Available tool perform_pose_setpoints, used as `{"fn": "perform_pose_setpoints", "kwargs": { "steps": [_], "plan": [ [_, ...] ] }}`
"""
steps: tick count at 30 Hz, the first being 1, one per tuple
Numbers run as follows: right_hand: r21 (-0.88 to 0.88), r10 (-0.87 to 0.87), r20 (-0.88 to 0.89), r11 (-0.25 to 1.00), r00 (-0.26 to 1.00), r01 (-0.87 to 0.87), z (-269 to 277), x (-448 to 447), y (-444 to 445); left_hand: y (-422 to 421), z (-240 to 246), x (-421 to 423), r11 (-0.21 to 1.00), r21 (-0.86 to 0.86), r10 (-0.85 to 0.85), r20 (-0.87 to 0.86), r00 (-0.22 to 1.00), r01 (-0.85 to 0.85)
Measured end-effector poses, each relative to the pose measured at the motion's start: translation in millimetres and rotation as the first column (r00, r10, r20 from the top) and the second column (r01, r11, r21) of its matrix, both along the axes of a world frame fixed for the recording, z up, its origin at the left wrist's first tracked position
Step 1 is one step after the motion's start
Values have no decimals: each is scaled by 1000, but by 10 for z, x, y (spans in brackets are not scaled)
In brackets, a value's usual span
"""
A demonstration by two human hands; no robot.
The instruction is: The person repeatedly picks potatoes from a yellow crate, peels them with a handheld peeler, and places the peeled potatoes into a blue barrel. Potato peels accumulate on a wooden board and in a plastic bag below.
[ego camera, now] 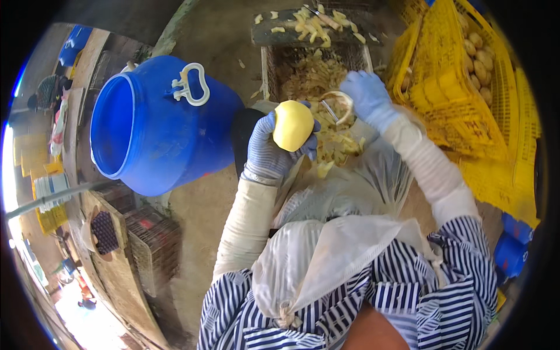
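Note:
My left hand (269, 151), in a striped blue knit glove, grips a smooth, pale yellow peeled potato (292, 125) from below and behind. To its right, my right hand (369, 98) wears a blue glove and holds a peeler (348, 104) with a curved light-coloured frame and a straight metal blade. The blade is a short way from the potato, not touching it. Below both hands, peelings (313, 78) fill a crate (265, 72). More yellow scraps (345, 146) lie on the clear plastic apron (341, 197) over my lap.
A large blue plastic barrel (183, 144) lies tilted at left, its mouth facing left. Across the crate's far end, a dark board (271, 37) bears potato strips and a wooden-handled knife (326, 18). Yellow crates (455, 87) stand at right, one with potatoes (481, 59). A person (48, 92) is far left.

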State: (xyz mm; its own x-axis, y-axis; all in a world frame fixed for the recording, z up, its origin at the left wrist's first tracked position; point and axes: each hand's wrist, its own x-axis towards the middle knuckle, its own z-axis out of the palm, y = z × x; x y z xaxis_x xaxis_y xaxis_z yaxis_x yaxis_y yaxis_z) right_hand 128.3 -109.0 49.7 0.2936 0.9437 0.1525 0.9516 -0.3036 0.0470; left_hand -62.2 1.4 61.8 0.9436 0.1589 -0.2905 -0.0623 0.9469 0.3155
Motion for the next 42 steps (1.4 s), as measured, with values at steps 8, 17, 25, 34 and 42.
{"fn": "perform_pose_setpoints", "kwargs": {
  "steps": [8, 17, 25, 34, 42],
  "plan": [
    [332, 143, -36, 935, 989, -123, 289, -157, 209, -40, -177, 87, 985, 136, 128, -131, 983, -110],
    [285, 69, -15, 957, 998, -61, 329, -193, 145, -41, -22, 142, 961, -41, 249, -295, 922, -273],
    [-15, -275, -356, 957, 893, 288, -190, 24, -601, 887, 564, -139, 271, 879, 683, 112, 722, -392],
    [243, -305, -672, 770, 675, 589, 248, 421, -1412, 2316, 600, -1105, -261, 592, 900, -136, 414, 763],
    [490, -475, -739, 107, 478, 865, 1092, 1997, -2598, 2207, 382, -1070, -153, 532, 936, -192, 295, 833]
  ]
}}
